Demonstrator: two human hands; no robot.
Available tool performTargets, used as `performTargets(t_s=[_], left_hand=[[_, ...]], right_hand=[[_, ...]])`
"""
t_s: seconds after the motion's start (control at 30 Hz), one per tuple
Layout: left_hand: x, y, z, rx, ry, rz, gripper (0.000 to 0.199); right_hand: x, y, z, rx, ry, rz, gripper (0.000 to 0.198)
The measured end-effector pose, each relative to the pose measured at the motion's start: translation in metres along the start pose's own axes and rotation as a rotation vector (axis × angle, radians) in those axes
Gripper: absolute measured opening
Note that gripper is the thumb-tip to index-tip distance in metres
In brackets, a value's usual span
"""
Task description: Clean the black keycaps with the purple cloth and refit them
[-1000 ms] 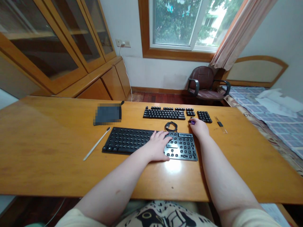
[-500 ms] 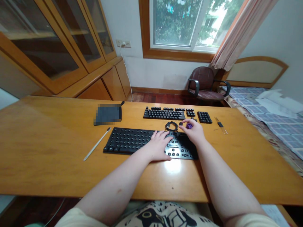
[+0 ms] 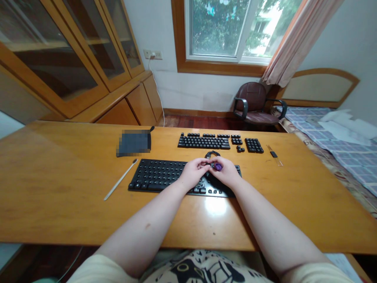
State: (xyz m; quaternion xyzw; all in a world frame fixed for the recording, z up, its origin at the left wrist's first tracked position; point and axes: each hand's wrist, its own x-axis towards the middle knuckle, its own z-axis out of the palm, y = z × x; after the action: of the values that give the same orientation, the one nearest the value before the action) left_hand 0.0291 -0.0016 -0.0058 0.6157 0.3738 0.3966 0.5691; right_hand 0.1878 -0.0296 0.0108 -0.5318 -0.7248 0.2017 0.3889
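Observation:
A black keyboard base [image 3: 159, 175], stripped of its keycaps over most of its face, lies across the desk. Above its right half, my left hand [image 3: 193, 173] and my right hand [image 3: 228, 171] meet at the fingertips, both closed. Between them is a small black keycap [image 3: 208, 164], mostly covered by the fingers. A crumpled purple cloth-like bundle [image 3: 218, 167] is tucked in my right hand. Behind the hands, a coiled black cable [image 3: 212, 153] is partly hidden. Loose black keycaps [image 3: 203, 142] stand in rows farther back, with a number-pad block [image 3: 254, 145] to their right.
On the wooden desk [image 3: 73, 188], a long-handled brush [image 3: 120, 179] lies left of the keyboard. Behind it is a dark pouch [image 3: 134, 142], partly pixelated. A wire keycap puller [image 3: 273, 155] rests at the right. Beyond the desk stands an office chair [image 3: 255, 100].
My right hand has moved left and nearer with the keycap and purple bundle. My left hand has lifted from lying spread on the keyboard and closed against the right fingertips.

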Motion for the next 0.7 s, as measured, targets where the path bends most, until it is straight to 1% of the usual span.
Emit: performTargets(t_s=[0.07,0.17,0.23,0.3,0.37,0.43,0.53,0.6,0.7], left_hand=[[0.002,-0.001,0.001,-0.104,0.042,-0.032,0.027],[0.003,0.000,0.001,-0.168,0.093,-0.065,0.025],[0.003,0.001,0.000,-0.141,0.103,-0.053,0.024],[0.003,0.003,-0.001,-0.063,0.113,-0.010,0.023],[0.002,0.005,-0.001,0.013,0.120,0.037,0.023],[0.002,0.006,-0.001,0.017,0.124,0.063,0.022],[0.001,0.006,0.001,-0.052,0.143,0.070,0.022],[0.001,0.004,0.002,-0.071,0.132,0.066,0.021],[0.001,0.002,0.002,-0.077,0.108,0.054,0.020]], right_hand=[[0.000,-0.001,0.000,0.039,0.056,-0.024,0.024],[0.000,-0.001,-0.003,0.084,0.164,-0.031,0.018],[0.000,-0.001,-0.005,0.046,0.257,-0.033,0.020],[0.001,0.000,-0.007,-0.015,0.356,-0.007,0.021],[0.001,0.002,-0.007,-0.026,0.408,0.039,0.023],[0.001,0.004,-0.004,0.031,0.396,0.091,0.024],[0.002,0.008,0.006,0.214,0.331,0.209,0.027],[0.001,0.009,0.012,0.366,0.251,0.281,0.028],[0.001,0.008,0.015,0.583,0.120,0.323,0.027]])
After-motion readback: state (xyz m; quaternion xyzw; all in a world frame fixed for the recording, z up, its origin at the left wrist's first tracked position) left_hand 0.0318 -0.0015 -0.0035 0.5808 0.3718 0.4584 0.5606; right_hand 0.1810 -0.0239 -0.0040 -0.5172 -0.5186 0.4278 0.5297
